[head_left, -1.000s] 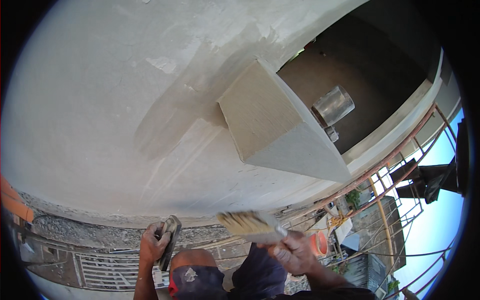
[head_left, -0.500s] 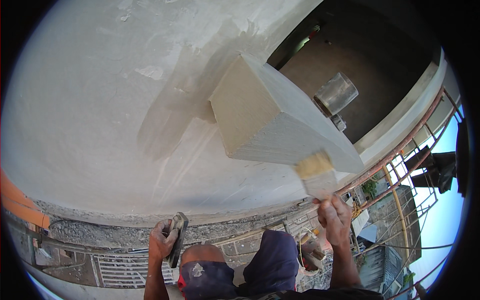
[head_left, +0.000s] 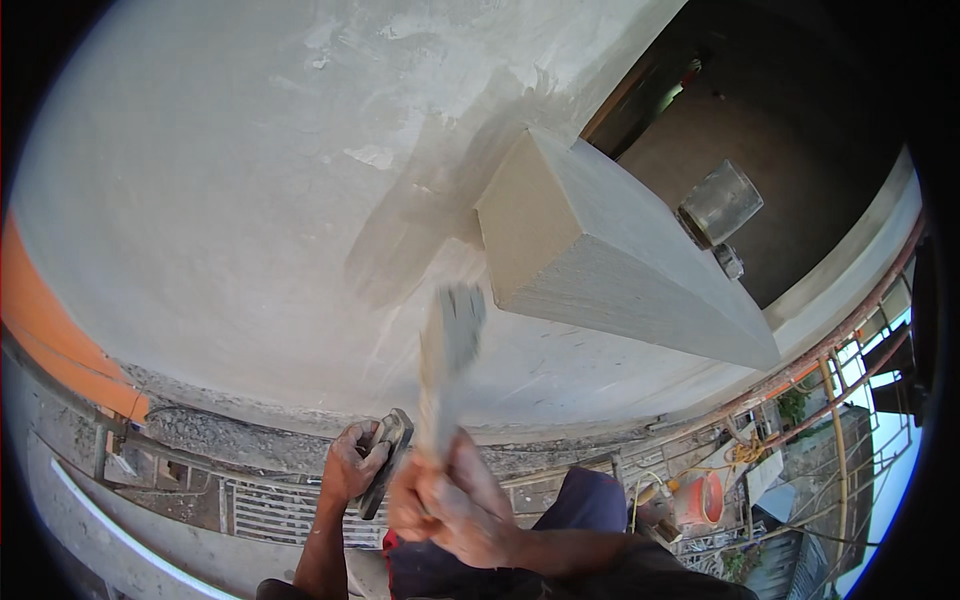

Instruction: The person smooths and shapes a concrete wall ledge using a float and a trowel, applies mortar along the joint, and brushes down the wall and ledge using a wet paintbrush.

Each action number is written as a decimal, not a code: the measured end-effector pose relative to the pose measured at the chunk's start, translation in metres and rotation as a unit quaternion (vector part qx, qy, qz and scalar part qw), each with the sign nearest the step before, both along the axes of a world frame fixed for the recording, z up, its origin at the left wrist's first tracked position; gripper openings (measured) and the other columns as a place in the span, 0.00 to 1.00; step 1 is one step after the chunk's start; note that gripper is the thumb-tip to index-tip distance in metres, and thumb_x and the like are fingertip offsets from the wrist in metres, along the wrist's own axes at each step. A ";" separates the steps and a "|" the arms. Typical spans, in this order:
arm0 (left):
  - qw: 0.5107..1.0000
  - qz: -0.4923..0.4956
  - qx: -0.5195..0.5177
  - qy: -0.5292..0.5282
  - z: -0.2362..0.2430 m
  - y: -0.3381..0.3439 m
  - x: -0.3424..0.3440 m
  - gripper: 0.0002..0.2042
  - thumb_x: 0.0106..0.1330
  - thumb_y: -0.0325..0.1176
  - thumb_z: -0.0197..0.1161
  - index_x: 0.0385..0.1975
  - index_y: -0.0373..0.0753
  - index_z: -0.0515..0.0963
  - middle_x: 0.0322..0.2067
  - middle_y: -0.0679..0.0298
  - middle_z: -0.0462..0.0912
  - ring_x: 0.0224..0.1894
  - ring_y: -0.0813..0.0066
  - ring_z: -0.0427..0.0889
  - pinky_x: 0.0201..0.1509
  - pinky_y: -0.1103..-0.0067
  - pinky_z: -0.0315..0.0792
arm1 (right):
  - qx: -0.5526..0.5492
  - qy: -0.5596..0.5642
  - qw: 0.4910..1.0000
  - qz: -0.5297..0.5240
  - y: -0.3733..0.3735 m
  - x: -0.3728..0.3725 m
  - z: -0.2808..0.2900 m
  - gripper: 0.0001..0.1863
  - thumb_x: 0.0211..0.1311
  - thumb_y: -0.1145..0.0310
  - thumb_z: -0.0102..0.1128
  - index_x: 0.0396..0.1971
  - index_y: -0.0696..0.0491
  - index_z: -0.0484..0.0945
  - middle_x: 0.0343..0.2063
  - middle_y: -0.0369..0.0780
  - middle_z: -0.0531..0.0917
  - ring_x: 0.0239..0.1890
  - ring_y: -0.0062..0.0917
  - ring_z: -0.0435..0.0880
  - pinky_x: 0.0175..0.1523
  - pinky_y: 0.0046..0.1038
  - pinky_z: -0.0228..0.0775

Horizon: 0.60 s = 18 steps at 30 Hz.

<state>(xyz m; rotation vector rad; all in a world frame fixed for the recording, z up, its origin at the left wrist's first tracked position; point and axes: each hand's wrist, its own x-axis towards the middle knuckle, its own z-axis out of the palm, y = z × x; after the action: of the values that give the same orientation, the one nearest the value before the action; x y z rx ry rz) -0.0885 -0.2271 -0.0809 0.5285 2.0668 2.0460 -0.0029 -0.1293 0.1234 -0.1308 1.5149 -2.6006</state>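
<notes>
My right hand (head_left: pixel 455 505) is closed around the handle of a wide flat brush (head_left: pixel 450 345), held upright in front of the wall and blurred by motion. Its bristles are at the top, left of the plastered sill's lower corner. Lower left, my left hand (head_left: pixel 350 465) grips a plastering float (head_left: pixel 388 460), its flat board turned on edge. The jutting sill (head_left: pixel 535 220) has smooth grey faces and sharp edges. Around it spreads the pale plastered wall (head_left: pixel 220 200), with a darker damp-looking patch (head_left: pixel 400 235) beside the sill.
A metal bucket (head_left: pixel 722 203) stands on the sill by the dark opening (head_left: pixel 800 130). Scaffold poles (head_left: pixel 840 450) rise at right. Far below are a red bucket (head_left: pixel 700 498) and a slatted rack (head_left: pixel 285 515). An orange wall strip (head_left: pixel 65 320) is at left.
My right hand has swung the brush left, away from the sill's lower edge, to in front of my body. The view has shifted, so the sill appears farther right. The float stays in my left hand.
</notes>
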 end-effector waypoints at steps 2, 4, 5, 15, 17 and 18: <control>0.991 -0.001 0.110 0.075 0.010 -0.009 0.002 0.19 0.56 0.36 0.66 0.44 0.32 0.76 0.35 0.50 0.83 0.36 0.63 0.84 0.42 0.73 0.76 | -0.101 0.017 0.994 0.025 -0.024 -0.024 0.005 0.12 0.74 0.59 0.43 0.51 0.46 0.63 0.27 0.38 0.70 0.25 0.21 0.69 0.32 0.28 0.63; 0.995 0.023 0.066 0.072 0.002 -0.023 0.008 0.19 0.56 0.36 0.66 0.44 0.32 0.76 0.35 0.51 0.83 0.37 0.64 0.84 0.42 0.73 0.76 | -0.210 0.023 0.976 0.058 -0.043 -0.045 0.010 0.11 0.74 0.59 0.42 0.50 0.45 0.63 0.28 0.38 0.70 0.25 0.21 0.69 0.34 0.29 0.64; 0.996 0.033 0.038 0.069 -0.004 -0.029 0.009 0.19 0.56 0.36 0.66 0.44 0.32 0.76 0.35 0.51 0.83 0.37 0.65 0.84 0.42 0.73 0.76 | -0.245 0.016 0.968 0.057 -0.050 -0.053 0.017 0.09 0.75 0.59 0.41 0.48 0.45 0.65 0.28 0.37 0.70 0.25 0.21 0.69 0.35 0.30 0.64; 0.986 0.041 -0.107 0.119 -0.030 -0.035 0.016 0.15 0.58 0.32 0.64 0.43 0.31 0.76 0.34 0.55 0.84 0.34 0.73 0.83 0.39 0.77 0.76 | -0.378 0.091 0.920 0.049 -0.050 -0.091 0.038 0.13 0.76 0.57 0.35 0.42 0.45 0.71 0.31 0.31 0.72 0.33 0.19 0.71 0.43 0.29 0.64; 0.992 0.035 -0.102 0.070 -0.027 -0.037 0.018 0.15 0.58 0.32 0.64 0.42 0.31 0.76 0.33 0.55 0.84 0.34 0.74 0.83 0.39 0.77 0.76 | -0.395 0.095 0.913 0.037 -0.051 -0.085 0.040 0.14 0.77 0.57 0.34 0.45 0.44 0.70 0.32 0.31 0.73 0.32 0.19 0.71 0.43 0.29 0.64; 0.993 0.035 -0.100 0.045 -0.024 -0.036 0.019 0.14 0.58 0.32 0.64 0.42 0.31 0.76 0.33 0.55 0.84 0.33 0.74 0.83 0.38 0.77 0.76 | -0.410 0.100 0.906 0.030 -0.052 -0.080 0.042 0.14 0.77 0.57 0.33 0.48 0.44 0.69 0.32 0.31 0.73 0.31 0.19 0.70 0.42 0.29 0.64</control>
<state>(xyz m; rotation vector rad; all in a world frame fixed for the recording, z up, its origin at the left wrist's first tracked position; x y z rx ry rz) -0.0694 -0.2635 -0.1050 0.5296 2.3408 1.8529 -0.0824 -0.1815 0.1656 -0.5194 0.3302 -3.0481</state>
